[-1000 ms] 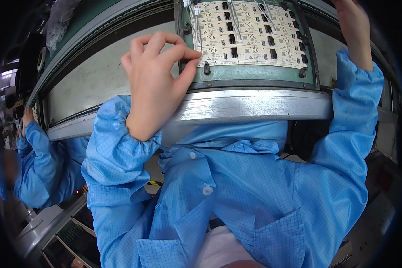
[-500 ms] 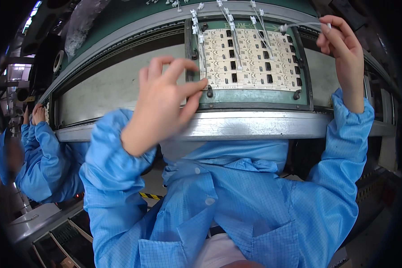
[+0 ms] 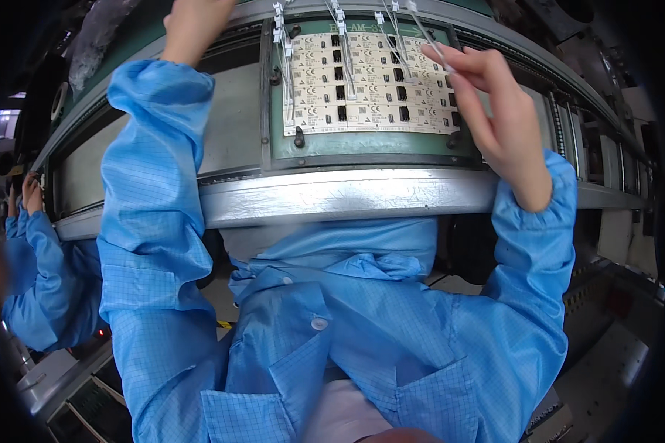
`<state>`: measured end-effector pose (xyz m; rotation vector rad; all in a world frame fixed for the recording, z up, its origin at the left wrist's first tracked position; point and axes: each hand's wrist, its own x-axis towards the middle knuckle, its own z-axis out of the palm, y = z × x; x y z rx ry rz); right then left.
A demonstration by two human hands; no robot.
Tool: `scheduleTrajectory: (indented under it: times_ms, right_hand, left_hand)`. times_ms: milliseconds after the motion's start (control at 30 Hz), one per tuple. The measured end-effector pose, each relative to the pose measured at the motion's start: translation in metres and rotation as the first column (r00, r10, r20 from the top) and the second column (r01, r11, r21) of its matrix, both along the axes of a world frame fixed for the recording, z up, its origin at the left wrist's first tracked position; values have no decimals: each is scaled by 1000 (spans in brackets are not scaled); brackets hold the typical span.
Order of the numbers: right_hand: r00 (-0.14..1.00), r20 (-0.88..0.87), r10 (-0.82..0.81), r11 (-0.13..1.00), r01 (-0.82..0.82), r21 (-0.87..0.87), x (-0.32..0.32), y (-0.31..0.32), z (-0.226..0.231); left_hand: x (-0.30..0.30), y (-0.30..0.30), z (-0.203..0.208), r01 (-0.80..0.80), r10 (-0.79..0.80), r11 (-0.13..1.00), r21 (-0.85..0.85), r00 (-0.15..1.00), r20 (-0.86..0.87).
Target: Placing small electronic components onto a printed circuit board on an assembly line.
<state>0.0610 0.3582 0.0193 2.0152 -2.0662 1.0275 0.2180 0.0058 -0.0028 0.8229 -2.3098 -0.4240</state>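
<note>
My right hand (image 3: 499, 111) pinches a thin white wire cable (image 3: 431, 38) between thumb and fingers, over the right side of a panel of white circuit boards (image 3: 380, 117). The cable's far end rises past the panel's upper edge. Black connectors sit in columns on the boards. Several white cables with plugs (image 3: 288, 52) lie over the panel's left and middle columns and past its top edge. The panel rests on a green fixture plate (image 3: 362, 140) in a dark frame. My left hand (image 3: 197, 26) reaches to the top edge of the picture, beyond the conveyor; its fingers are out of sight.
A silver metal rail (image 3: 347, 196) runs along the near side of the conveyor. Crumpled clear plastic (image 3: 100, 37) hangs at the far left. A co-worker in a blue smock (image 3: 48, 280) stands at the left, hands at the same line.
My left hand has gone from the panel's lower left corner up to the far left. My right hand has come left over the panel, still holding the cable. The whole view has shifted.
</note>
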Motion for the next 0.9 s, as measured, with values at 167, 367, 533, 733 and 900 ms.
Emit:
scheduleTrajectory:
  times_ms: [167,367,533,733,900]
  right_hand:
    - [960,-278,-20,999,26,18,-12,-19,-17]
    - [945,-318,-82,995,97,34,-2,-10,-32]
    - [959,-261,-110,992,123,36,-3,-9,-34]
    - [922,-375,-100,993,114,16,2,-12,-31]
    - [943,-328,-46,993,80,90,-2,-7,-23]
  left_hand:
    - [6,-12,12,128,-78,970,206,968,-237]
    - [28,-1,24,335,-121,874,352,852,-510]
    - [39,10,28,524,-86,773,357,644,-760]
    - [38,21,26,522,-97,788,326,628,-772]
    - [20,15,17,537,-204,681,497,792,-576]
